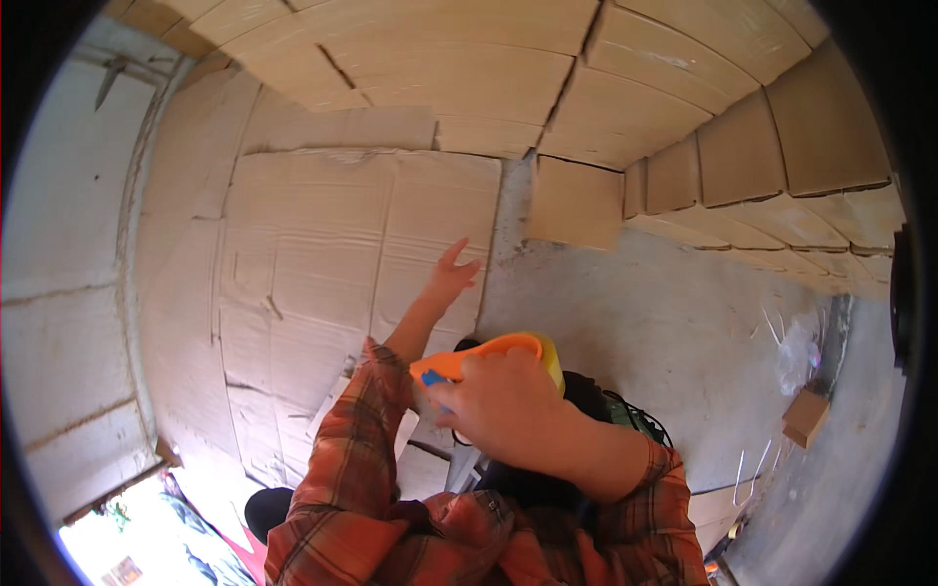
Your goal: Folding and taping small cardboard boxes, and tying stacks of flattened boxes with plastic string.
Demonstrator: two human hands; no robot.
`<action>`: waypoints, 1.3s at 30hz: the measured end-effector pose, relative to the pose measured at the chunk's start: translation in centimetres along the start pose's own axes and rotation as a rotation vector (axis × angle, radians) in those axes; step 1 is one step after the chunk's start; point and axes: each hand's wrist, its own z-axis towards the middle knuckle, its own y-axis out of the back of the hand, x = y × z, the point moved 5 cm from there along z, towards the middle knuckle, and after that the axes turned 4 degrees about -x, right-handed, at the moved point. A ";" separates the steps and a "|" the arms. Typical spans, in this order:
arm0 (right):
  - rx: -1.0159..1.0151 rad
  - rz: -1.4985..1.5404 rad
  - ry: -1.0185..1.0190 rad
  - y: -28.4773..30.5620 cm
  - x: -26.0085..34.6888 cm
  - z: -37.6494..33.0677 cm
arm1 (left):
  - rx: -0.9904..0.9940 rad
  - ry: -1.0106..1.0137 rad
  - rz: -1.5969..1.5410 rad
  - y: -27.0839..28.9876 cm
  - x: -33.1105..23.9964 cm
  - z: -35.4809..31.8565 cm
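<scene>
My left hand (453, 275) reaches forward over a flattened cardboard sheet (322, 215), its fingers apart and nothing in it. Nearer to me, in front of my body, my right hand (503, 396) is wrapped round an orange tape dispenser (518, 342). A yellow roll (554, 366) shows at its right side, and a small blue part sticks out by my fingers. Most of the grip is hidden by my hand. My left forearm, in a plaid sleeve, passes just left of the dispenser.
Stacked cartons (440, 59) rise along the far side, and more cartons (743, 146) stand at the right. A small open box (805, 418) and clear plastic (798, 356) lie on the concrete floor (625, 303). A bright opening (147, 537) is at lower left.
</scene>
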 end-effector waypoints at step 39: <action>0.304 0.215 0.061 -9.9 11.2 6.9 | -0.775 -0.215 0.178 17.1 9.2 -45.8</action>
